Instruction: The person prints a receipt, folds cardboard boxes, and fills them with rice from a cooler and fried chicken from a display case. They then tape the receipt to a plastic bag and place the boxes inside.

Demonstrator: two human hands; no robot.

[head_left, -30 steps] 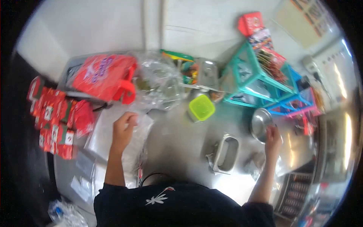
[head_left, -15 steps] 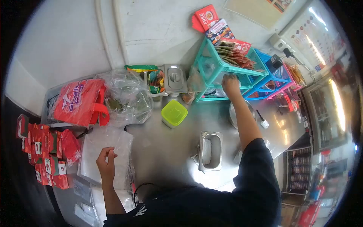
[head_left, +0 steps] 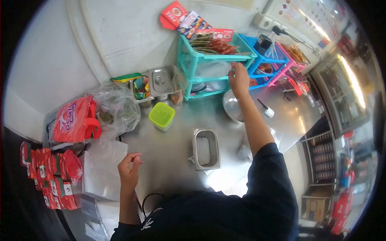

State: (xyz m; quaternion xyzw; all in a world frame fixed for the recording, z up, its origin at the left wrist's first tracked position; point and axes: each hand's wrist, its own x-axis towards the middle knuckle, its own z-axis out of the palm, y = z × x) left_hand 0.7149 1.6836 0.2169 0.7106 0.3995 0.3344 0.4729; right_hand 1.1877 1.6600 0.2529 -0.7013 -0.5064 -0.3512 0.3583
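My right hand (head_left: 239, 79) is at the middle tier of a teal plastic rack (head_left: 193, 64), fingers pinched at the edge of a clear plastic bag (head_left: 212, 69) that shows at the tier's front. Part of the grip is hidden. My left hand (head_left: 129, 170) hovers beside a stack of clear plastic sheets (head_left: 106, 160), its fingers loosely curled and nothing visible in them. Between my arms, a steel container (head_left: 217, 150) with something white inside stands on the steel table (head_left: 173, 144). A tub with a lime-green lid (head_left: 162, 114) stands farther back.
A metal bowl (head_left: 232, 105) sits beneath my right forearm, with a white-headed spatula (head_left: 268, 111) right of it. Blue (head_left: 261, 80) and pink racks adjoin the teal one. Lidded steel pans (head_left: 160, 82), a filled plastic bag (head_left: 124, 114), a red bag (head_left: 74, 120) and red boxes (head_left: 50, 172) stand leftward.
My right hand has drawn outward from inside the teal rack's middle tier to its right front edge. The left hand has shifted slightly right, and the whole view has turned.
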